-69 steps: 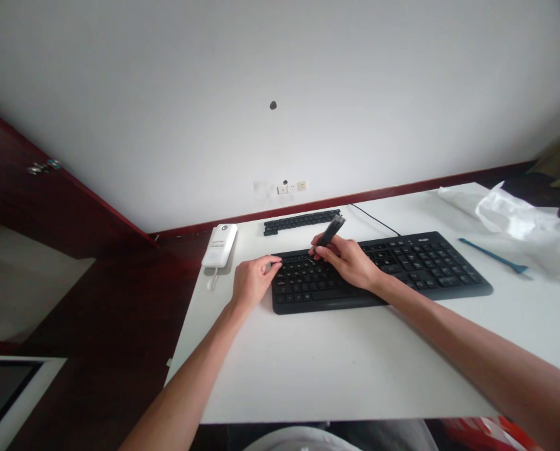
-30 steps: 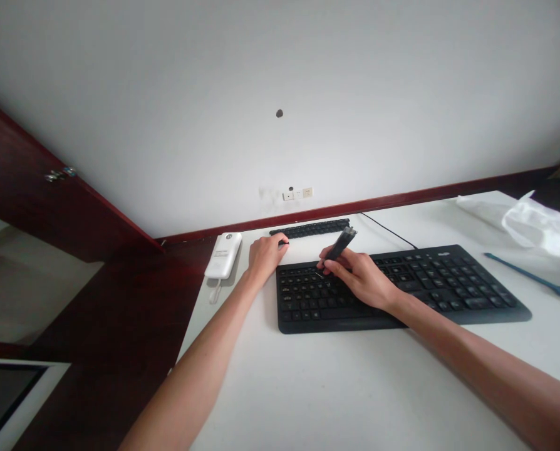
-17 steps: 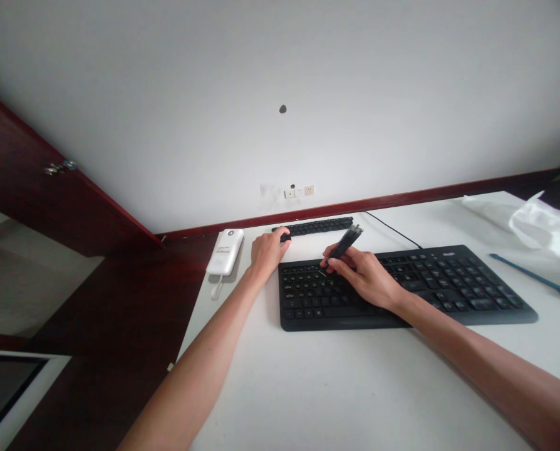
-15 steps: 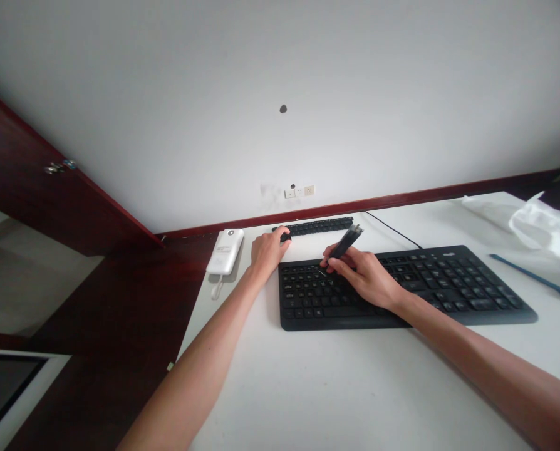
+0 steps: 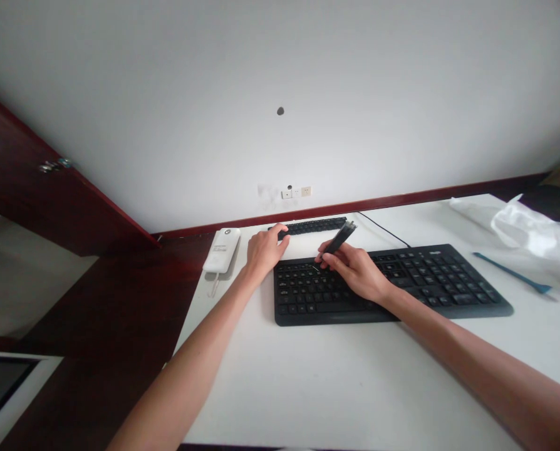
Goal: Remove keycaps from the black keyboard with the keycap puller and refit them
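My right hand [image 5: 357,269] is closed around a black pen-like tool [image 5: 340,237] with small metal prongs at its upper end. The tool is tilted, and its lower end is over the upper left keys of the black keyboard [image 5: 430,279]. A thin light line shows just below my fingertips; what it is I cannot make out. My left hand [image 5: 265,252] rests behind the keyboard's left corner, thumb and forefinger apart. Its fingertips are at the left end of a narrow black strip of keys [image 5: 315,226], and whether they touch it is unclear.
A white power bank [image 5: 222,250] with a short white cable lies at the left table edge. Right of the keyboard are a blue flat-ended stick [image 5: 512,272] and a crumpled white plastic bag [image 5: 527,225]. A black cable [image 5: 386,230] runs behind the keyboard.
The view has shifted slightly, moving the table items left in the picture. My left thumb and forefinger have parted from around the dark end of the strip. My right hand keeps its grip on the tool.
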Motion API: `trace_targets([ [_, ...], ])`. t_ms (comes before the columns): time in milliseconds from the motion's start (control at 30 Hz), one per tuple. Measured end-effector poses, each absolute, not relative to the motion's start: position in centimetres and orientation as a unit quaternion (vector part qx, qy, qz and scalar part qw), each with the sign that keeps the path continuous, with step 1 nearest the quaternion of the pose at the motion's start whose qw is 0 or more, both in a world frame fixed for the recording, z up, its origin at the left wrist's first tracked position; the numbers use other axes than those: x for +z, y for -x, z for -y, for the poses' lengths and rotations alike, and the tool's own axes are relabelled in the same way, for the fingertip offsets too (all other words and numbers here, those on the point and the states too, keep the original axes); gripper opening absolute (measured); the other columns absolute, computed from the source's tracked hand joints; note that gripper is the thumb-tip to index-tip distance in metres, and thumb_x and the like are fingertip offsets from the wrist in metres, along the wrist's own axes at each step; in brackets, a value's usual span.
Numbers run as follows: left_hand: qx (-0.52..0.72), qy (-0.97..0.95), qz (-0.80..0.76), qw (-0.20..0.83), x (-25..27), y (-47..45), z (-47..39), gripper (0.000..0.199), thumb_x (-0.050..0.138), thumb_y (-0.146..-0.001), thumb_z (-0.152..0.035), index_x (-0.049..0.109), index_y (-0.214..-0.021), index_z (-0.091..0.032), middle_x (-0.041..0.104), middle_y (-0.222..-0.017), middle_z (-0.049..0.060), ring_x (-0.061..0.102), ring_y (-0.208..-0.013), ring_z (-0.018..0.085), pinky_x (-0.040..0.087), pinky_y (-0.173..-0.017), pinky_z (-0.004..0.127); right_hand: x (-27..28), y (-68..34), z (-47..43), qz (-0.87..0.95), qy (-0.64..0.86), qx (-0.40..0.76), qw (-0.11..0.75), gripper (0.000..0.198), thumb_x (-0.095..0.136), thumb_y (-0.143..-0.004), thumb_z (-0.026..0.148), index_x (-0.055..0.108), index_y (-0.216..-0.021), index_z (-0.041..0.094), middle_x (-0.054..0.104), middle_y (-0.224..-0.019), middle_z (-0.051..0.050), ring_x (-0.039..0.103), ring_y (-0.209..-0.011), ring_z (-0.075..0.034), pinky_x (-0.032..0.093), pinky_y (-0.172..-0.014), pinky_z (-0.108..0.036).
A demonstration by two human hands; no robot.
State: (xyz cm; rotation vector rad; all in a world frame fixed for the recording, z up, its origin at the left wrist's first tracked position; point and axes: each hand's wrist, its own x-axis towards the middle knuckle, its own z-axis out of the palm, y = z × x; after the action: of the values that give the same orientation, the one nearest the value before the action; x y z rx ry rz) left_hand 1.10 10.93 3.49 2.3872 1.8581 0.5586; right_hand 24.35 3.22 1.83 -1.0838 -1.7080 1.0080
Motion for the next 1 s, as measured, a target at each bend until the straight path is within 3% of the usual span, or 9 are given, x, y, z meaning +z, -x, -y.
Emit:
trace_targets([
  [200, 0.210, -0.809, -0.539, 0.106, 4.6, -2.6, -5.3, 0.027, 0.057, -0.097, -0.044, 0.069, -0.117, -0.029, 0.068, -0.070, -0.003, 0.066, -0.069, 0.017, 0.043, -0.067, 0.027, 1.6, -24.4, -3.4, 0.674, 0.430, 0.408, 0.441, 0.031, 0.056, -0.100, 0.050, 0.061, -0.112, 0.021, 0.075, -0.096, -0.007, 0.073, -0.089, -0.024, 0.059, -0.086, -0.040],
  [333, 0.207, -0.829, -0.499, 0.144, 4.3, -3.1, -0.8, 0.030, 0.064, -0.093, -0.046, 0.066, -0.118, -0.030, 0.076, -0.100, 0.001, 0.071, -0.090, 0.020, 0.051, -0.079, 0.030, 1.3, -24.5, -3.6, 0.661, 0.436, 0.404, 0.458, 0.031, 0.057, -0.100, 0.050, 0.061, -0.111, 0.022, 0.075, -0.094, -0.006, 0.073, -0.089, -0.024, 0.059, -0.085, -0.040],
  [433, 0.188, -0.841, -0.484, 0.151, 3.9, -2.8, 0.9, 0.046, 0.075, -0.085, -0.053, 0.063, -0.122, -0.028, 0.074, -0.115, 0.004, 0.069, -0.104, 0.024, 0.054, -0.089, 0.035, 1.2, -24.5, -3.7, 0.658, 0.433, 0.405, 0.463, 0.034, 0.057, -0.099, 0.053, 0.060, -0.112, 0.022, 0.076, -0.099, -0.007, 0.073, -0.087, -0.023, 0.060, -0.083, -0.039],
  [567, 0.141, -0.857, -0.472, 0.150, 3.4, -2.3, 0.9, 0.071, 0.082, -0.072, -0.064, 0.059, -0.128, -0.027, 0.070, -0.118, 0.006, 0.067, -0.110, 0.027, 0.054, -0.093, 0.039, 1.3, -24.5, -3.6, 0.659, 0.434, 0.409, 0.459, 0.037, 0.058, -0.098, 0.055, 0.060, -0.113, 0.021, 0.076, -0.098, -0.008, 0.073, -0.085, -0.022, 0.060, -0.081, -0.038],
  [833, 0.123, -0.874, -0.449, 0.138, 3.1, -2.3, 0.7, 0.066, 0.084, -0.071, -0.064, 0.061, -0.120, -0.026, 0.067, -0.111, 0.004, 0.065, -0.107, 0.026, 0.053, -0.091, 0.038, 1.3, -24.3, -3.4, 0.662, 0.444, 0.410, 0.443, 0.036, 0.060, -0.098, 0.054, 0.061, -0.110, 0.020, 0.076, -0.095, -0.008, 0.074, -0.083, -0.022, 0.060, -0.080, -0.037],
  [1000, 0.113, -0.875, -0.449, 0.141, 2.9, -2.3, 0.7, 0.074, 0.087, -0.065, -0.066, 0.060, -0.122, -0.027, 0.066, -0.113, 0.005, 0.064, -0.107, 0.027, 0.052, -0.093, 0.040, 1.2, -24.5, -3.5, 0.625, 0.434, 0.419, 0.496, 0.037, 0.060, -0.098, 0.055, 0.059, -0.110, 0.019, 0.077, -0.096, -0.009, 0.073, -0.080, -0.021, 0.059, -0.076, -0.036],
])
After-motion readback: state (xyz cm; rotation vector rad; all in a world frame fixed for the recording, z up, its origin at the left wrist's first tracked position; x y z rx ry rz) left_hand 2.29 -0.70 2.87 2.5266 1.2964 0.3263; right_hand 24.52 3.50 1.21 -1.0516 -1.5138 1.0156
